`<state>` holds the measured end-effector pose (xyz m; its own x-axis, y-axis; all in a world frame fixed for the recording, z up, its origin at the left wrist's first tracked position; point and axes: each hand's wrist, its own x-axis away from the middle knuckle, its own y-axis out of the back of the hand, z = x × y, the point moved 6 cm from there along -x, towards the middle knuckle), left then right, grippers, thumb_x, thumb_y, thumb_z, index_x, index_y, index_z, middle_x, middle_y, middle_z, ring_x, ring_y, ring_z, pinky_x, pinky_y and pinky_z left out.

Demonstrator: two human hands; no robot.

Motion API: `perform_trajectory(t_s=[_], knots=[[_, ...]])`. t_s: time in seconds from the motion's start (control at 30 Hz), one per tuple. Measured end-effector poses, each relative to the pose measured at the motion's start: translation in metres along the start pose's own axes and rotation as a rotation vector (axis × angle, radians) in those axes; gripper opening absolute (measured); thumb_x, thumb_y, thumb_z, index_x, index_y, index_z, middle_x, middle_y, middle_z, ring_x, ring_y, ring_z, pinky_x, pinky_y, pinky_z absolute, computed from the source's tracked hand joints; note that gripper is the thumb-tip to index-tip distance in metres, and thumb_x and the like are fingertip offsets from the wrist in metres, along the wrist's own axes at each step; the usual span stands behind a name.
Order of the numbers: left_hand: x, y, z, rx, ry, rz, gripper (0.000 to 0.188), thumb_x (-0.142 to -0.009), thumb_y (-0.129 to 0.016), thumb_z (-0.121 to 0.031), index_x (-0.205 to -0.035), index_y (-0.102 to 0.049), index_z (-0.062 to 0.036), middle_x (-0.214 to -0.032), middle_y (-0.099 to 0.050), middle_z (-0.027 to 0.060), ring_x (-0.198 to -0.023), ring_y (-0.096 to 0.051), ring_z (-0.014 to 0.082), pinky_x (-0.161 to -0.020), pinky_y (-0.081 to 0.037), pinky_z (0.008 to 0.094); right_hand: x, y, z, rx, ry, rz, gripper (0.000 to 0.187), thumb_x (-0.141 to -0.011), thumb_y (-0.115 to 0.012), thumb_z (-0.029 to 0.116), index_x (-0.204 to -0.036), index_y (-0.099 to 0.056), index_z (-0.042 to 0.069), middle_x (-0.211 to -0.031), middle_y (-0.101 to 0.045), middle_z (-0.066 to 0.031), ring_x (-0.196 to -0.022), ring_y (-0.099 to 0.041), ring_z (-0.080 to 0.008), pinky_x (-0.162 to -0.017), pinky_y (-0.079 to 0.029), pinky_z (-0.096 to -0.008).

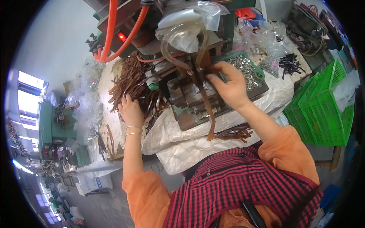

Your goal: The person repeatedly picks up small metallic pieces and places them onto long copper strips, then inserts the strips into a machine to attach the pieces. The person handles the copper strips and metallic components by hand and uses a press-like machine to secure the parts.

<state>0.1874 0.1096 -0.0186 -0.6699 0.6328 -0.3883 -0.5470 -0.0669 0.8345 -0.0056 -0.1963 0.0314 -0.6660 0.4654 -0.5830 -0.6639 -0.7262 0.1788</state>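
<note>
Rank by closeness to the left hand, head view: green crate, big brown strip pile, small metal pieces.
1. Big brown strip pile: right at the left hand.
2. Small metal pieces: well to its right.
3. Green crate: farthest right.

Centre-left, the bare left hand touches thin brown strips; centre-right, the bare right hand is beside blocky grey metal tooling.

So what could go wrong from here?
The right hand is close in at the machine and might get pinched. The left hand is at a jumbled pile of brown strips, so several could come up together. The green tray of metal pieces beside the right hand could spill if knocked.
</note>
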Motion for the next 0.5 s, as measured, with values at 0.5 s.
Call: perform_trajectory(t_s=[0.5], knots=[[0.026,0.115,-0.065,1.956,0.53,-0.095,0.025,-0.109,-0.051,-0.018,-0.127,-0.057,-0.0011,-0.096,-0.072,0.0094,-0.084,-0.064,0.0129,-0.078,-0.049,0.0242,0.023,-0.019,0.043,-0.495,-0.36,0.01,0.043,-0.091,-0.067,0.001,-0.133,-0.059,0.001,-0.122,-0.069,-0.0155,-0.119,-0.064,-0.0218,-0.103,-0.048,-0.0346]])
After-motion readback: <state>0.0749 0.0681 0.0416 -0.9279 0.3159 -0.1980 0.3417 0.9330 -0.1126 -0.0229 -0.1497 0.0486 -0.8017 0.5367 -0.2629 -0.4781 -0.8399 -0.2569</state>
